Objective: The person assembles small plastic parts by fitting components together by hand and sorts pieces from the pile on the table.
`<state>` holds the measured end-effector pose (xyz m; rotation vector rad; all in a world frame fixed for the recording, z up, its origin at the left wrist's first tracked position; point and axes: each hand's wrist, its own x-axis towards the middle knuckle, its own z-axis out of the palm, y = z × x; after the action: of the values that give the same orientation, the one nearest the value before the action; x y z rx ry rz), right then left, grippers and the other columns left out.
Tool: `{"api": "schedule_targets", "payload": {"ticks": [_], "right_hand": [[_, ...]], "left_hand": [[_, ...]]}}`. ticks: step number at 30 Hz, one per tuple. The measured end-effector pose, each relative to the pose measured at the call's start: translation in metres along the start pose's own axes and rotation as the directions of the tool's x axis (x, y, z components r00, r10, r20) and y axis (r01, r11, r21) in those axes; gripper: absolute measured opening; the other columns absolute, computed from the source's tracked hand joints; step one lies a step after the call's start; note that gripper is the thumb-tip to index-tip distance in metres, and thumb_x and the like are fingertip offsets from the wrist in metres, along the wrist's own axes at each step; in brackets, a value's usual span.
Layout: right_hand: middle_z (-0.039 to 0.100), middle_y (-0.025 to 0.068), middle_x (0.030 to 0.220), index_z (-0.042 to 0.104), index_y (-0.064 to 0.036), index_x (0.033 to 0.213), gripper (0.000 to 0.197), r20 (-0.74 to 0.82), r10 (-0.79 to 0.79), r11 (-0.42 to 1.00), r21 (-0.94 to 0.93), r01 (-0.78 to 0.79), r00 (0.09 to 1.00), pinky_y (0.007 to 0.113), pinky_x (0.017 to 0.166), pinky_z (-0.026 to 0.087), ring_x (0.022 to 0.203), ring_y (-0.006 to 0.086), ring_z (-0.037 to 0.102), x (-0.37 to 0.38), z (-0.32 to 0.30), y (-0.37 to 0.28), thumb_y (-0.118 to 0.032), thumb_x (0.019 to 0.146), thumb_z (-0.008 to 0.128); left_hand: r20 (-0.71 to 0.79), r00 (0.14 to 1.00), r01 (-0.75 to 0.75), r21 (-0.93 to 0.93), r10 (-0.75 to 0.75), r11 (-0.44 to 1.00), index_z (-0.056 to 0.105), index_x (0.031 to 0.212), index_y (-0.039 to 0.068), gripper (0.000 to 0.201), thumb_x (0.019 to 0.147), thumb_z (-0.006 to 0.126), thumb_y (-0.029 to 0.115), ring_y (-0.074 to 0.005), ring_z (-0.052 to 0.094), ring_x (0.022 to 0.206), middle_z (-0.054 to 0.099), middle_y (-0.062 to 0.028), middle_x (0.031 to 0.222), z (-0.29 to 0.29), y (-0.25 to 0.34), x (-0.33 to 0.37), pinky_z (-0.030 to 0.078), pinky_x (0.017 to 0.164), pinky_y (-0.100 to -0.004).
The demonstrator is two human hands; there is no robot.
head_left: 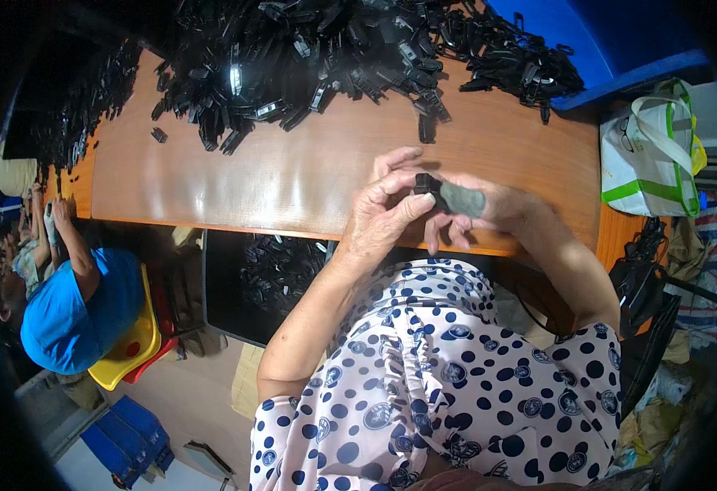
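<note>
1. Table point(236, 184), wooden, reddish-brown: beneath the grip, running far to its left and a little to its right.
2. Heap of black parts point(317, 53), tangled, some with shiny faces: beyond the grip, well apart from it.
3. Dark tray point(221, 315), holding more black parts: left of the grip and nearer the body, lower than the table edge.
4. Bag point(638, 170), white with green trim: right of the grip, well apart.
5. Right hand point(498, 204): just beside the left, fingers partly curled; whether it also grips the part, cannot tell.
6. Left hand point(379, 209): thumb and finger pinching one part.
7. Covering point(463, 200), grey-green, seemingly over the right thumb: just right of the pinch.
8. Black part point(426, 184), small: within the left pinch, above the table's near edge. Step, as judged: close two-handed work on this single part. Next move, as judged: calls for a steady left pinch and careful right fingertips, the hold being small and easily lost.
</note>
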<state>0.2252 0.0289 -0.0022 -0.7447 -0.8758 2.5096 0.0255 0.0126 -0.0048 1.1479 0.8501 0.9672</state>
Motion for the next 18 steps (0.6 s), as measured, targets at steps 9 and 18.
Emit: {"api": "schedule_targets", "payload": {"ticks": [9, 18], "right_hand": [[0.062, 0.0068, 0.085, 0.053, -0.0018, 0.118, 0.038, -0.160, -0.228, 0.970, -0.120, 0.211, 0.960, 0.029, 0.073, 0.049, 0.074, 0.0149, 0.062, -0.009, -0.004, 0.008, -0.032, 0.096, 0.050], [0.055, 0.0093, 0.094, 0.053, -0.0009, 0.106, 0.025, -0.007, -0.687, -0.337, -0.883, -0.327, 0.727, 0.039, 0.073, 0.050, 0.087, 0.0265, 0.058, -0.012, -0.089, -0.075, -0.012, 0.085, 0.060]], "left_hand": [[0.119, 0.985, 0.158, -0.377, -0.122, 0.912, 0.058, 0.116, 0.001, 0.038, 0.089, 0.062, 0.027, -0.0153, 0.053, 0.109, 0.055, -0.0094, 0.124, 0.024, -0.007, 0.022, 0.043, 0.093, -0.0292], [-0.063, 0.979, -0.126, 0.572, 0.196, 0.810, 0.056, 0.105, 0.001, 0.019, 0.086, 0.053, -0.002, -0.0233, 0.062, 0.087, 0.061, -0.0128, 0.097, -0.014, -0.025, 0.104, 0.049, 0.077, -0.0301]]}}
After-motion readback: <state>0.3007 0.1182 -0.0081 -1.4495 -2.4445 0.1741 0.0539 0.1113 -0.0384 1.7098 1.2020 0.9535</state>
